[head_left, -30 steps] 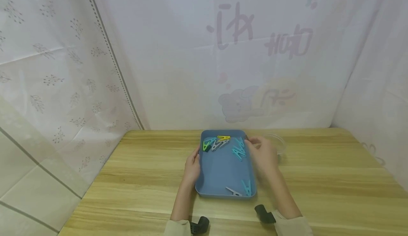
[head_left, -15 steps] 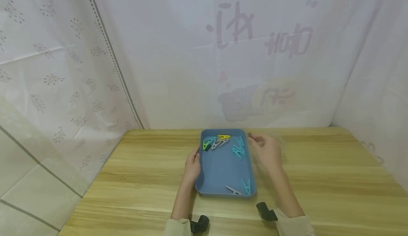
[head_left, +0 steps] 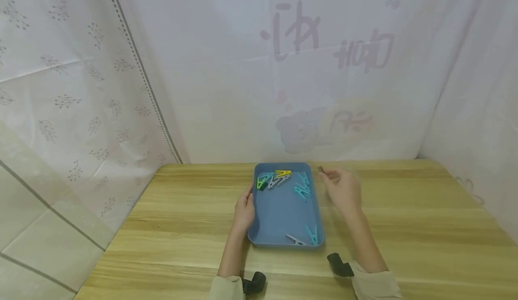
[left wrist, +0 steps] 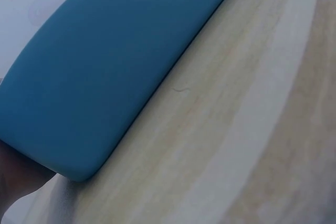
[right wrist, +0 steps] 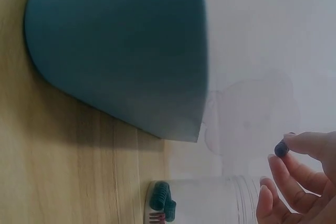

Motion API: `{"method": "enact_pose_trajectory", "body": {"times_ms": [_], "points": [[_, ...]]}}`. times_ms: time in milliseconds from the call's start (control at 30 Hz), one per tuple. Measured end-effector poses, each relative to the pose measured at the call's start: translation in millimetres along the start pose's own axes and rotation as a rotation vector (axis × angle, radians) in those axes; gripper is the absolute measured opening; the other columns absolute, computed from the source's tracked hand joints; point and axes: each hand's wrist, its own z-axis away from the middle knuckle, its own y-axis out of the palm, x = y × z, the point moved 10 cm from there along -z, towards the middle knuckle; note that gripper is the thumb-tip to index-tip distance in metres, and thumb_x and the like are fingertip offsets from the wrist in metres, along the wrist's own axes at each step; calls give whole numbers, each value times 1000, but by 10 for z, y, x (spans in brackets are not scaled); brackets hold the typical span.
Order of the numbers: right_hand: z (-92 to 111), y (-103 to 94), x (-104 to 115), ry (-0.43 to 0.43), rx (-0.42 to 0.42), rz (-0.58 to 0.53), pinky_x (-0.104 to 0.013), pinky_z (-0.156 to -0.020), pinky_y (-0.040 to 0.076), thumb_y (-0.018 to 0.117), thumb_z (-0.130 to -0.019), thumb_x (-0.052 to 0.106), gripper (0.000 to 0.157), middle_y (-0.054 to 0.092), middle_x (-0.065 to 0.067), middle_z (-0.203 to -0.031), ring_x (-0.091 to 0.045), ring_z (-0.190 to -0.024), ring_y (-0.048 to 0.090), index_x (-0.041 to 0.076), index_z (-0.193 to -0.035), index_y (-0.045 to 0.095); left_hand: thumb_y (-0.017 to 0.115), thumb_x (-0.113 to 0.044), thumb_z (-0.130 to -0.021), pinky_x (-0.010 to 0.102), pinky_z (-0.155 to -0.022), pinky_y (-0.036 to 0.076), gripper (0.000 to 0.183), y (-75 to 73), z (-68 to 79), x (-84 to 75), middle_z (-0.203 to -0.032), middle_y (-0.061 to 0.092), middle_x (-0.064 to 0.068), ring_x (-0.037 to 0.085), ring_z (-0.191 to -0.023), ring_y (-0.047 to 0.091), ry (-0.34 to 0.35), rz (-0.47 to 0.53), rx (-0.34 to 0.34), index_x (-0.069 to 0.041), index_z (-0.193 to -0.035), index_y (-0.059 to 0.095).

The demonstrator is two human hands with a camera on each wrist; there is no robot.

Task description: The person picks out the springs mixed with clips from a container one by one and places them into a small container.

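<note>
A blue tray (head_left: 283,217) rests on the wooden table with several plastic clothespins inside. Teal clothespins (head_left: 302,187) lie at its far right; a yellow one (head_left: 283,173), a green one (head_left: 261,183) and grey ones (head_left: 279,181) lie at the far left. Near the front are a grey clothespin (head_left: 296,239) and a teal one (head_left: 312,235). My left hand (head_left: 244,212) grips the tray's left side. Beyond the right rim, my right hand (head_left: 343,191) pinches a small dark ribbed piece (right wrist: 282,149) between thumb and fingertip, apart from the tray.
A clear jar (right wrist: 205,198) stands behind my right hand, holding dark green ribbed pieces (right wrist: 161,196) and a red toothed one (right wrist: 156,217). The wooden table (head_left: 182,228) reaches back to a white printed curtain (head_left: 226,88).
My right hand has drawn slightly right, away from the tray rim, and the small dark ribbed piece in it shows more plainly. The left hand and the clothespins stay in place.
</note>
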Motion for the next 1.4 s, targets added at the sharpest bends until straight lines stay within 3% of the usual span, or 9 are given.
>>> {"method": "enact_pose_trajectory", "body": {"times_ms": [300,567,800,1067,1400], "points": [[-13,-39,-88,79,43,-5,-50,-81,62,66,-106,24,34,74,-27,-115,-40,-97,72,-6,-120,72,33,-7,-115,59,-129,25,47,3,0,9,-166,38,25,44,-157,29,0,8,6,5,-159,39],[-22,-63,-153,83,40,-11,-27,-60,56,67,-105,23,33,75,-28,-112,-38,-89,73,-5,-122,72,34,-6,-114,59,-128,26,46,-7,1,17,-166,38,26,45,-156,29,-8,1,-3,4,-159,40],[-28,-102,-179,98,42,-8,-24,-62,53,67,-104,26,35,75,-27,-113,-37,-90,73,-4,-122,72,34,-6,-114,59,-128,26,46,-4,-10,23,-166,37,26,45,-156,29,-13,-5,-7,4,-159,41],[-23,-167,-236,130,41,-18,-34,-73,57,68,-104,28,38,75,-27,-115,-40,-98,72,-3,-125,72,34,-5,-114,59,-128,27,46,-5,-11,16,-164,39,27,46,-156,31,3,-15,-5,5,-158,41],[-39,-240,-240,110,8,-6,-20,-57,50,69,-104,25,35,75,-29,-112,-35,-84,73,-5,-121,73,34,-5,-114,59,-128,27,46,-2,-8,20,-165,38,27,46,-156,30,11,-12,1,6,-158,41]]}}
